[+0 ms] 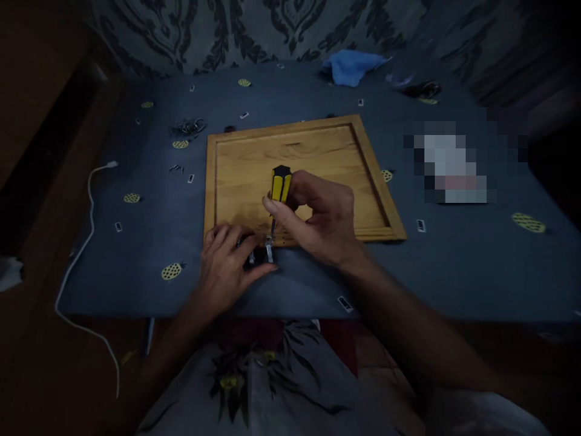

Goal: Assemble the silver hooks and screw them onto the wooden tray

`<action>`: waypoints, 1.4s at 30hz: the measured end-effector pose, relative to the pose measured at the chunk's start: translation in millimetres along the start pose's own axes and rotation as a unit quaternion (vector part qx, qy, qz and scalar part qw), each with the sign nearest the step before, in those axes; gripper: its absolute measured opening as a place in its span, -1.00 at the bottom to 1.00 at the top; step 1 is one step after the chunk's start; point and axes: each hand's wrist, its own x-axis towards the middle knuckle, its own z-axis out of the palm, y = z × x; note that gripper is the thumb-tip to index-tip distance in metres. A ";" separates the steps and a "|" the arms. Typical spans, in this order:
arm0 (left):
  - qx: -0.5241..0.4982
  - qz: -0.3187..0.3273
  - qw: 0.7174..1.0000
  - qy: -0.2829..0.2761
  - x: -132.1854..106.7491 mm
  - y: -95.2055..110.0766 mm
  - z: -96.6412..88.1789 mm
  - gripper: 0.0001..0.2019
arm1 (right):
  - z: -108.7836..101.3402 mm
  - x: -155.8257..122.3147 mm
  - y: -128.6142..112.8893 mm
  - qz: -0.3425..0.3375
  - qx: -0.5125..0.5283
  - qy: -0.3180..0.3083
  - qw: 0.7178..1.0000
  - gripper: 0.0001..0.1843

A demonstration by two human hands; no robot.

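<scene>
My right hand [322,212] grips a screwdriver [281,184] by its yellow and black handle, between thumb and fingers. The shaft points down at a small shiny metal fitting [269,249] on the near edge of a framed wooden panel [290,154]. Whether the tip sits in a screw is too small to tell. My left hand [229,257] is closed around the fitting, fingers on the panel's edge and thumb below. Part of the metal is hidden under those fingers. Small dark holes show in the frame just right of the fitting.
A pile of dark metal pieces [188,126] and several small screws [176,168] lie left of the panel. A white cable [92,212] runs off the table's left side. A blue cloth [354,66] and a dark object [422,89] are at the back right, near a blurred-out item [449,163].
</scene>
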 end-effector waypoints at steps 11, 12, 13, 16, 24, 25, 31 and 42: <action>0.018 0.010 1.000 0.005 0.5 -0.2 -0.4 -0.54 | 0.3 -0.3 1.8 -0.040 -0.027 -0.023 0.999 -0.73; 0.019 0.009 1.000 0.004 0.4 -0.2 -0.3 -0.54 | 0.2 -0.5 1.5 -0.039 -0.029 -0.029 0.998 -0.74; 0.019 0.009 1.000 0.003 0.3 -0.2 -0.1 -0.54 | 0.2 -0.7 1.1 -0.037 -0.031 -0.035 0.998 -0.74; 0.026 0.007 1.000 0.005 0.3 -0.3 0.5 -0.53 | 0.3 -1.6 0.2 -0.036 -0.027 -0.045 0.998 -0.76; 0.041 0.013 0.999 0.004 0.7 0.2 1.0 -0.54 | 1.5 -3.2 0.5 -0.050 -0.019 -0.052 0.997 -0.82; 0.040 0.012 0.999 0.005 0.7 0.5 1.1 -0.55 | 1.6 -3.3 0.4 -0.049 -0.018 -0.051 0.997 -0.83; 0.039 0.008 0.999 0.011 1.2 2.1 0.8 -0.57 | 2.0 -3.9 -1.4 -0.030 -0.024 -0.057 0.998 -0.83; 0.009 -0.017 1.000 -0.005 -1.4 6.2 -5.5 -0.43 | -0.8 -2.4 -3.9 -0.034 -0.048 -0.066 0.996 -0.84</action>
